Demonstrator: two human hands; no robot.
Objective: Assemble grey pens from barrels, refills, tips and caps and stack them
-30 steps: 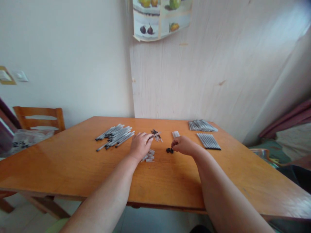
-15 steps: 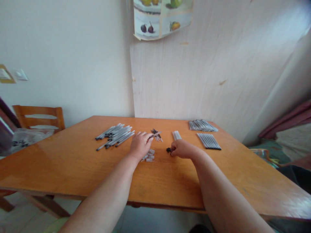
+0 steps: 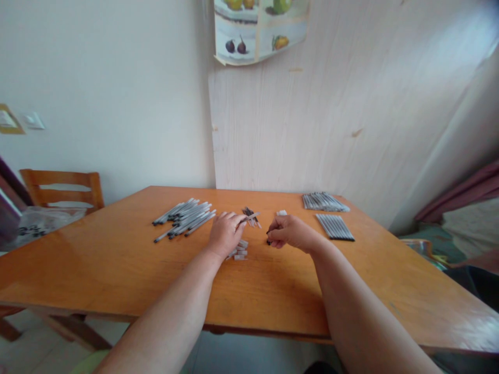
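Observation:
My left hand is closed round a slim stick, dark near the fingers and pale at the tip, which looks like a pen refill. It hovers over short clear plastic pieces that it partly hides. To the right, my right hand pinches a small black piece, its exact kind too small to tell. Below those fingers lie more small black pieces, mostly covered by the hand. Behind the left fingertips rests a bunch of dark-and-clear refills. White tubes show just beyond my right hand.
On the left of the wooden table is a loose pile of clear, black-ended pens. At the right sit a neat row of pens and a further stack. A chair with a plastic bag stands at the left.
My right hand dipped to the small black pieces, then rose slightly leftward with one between its fingertips. My left hand has stayed in place with its refill.

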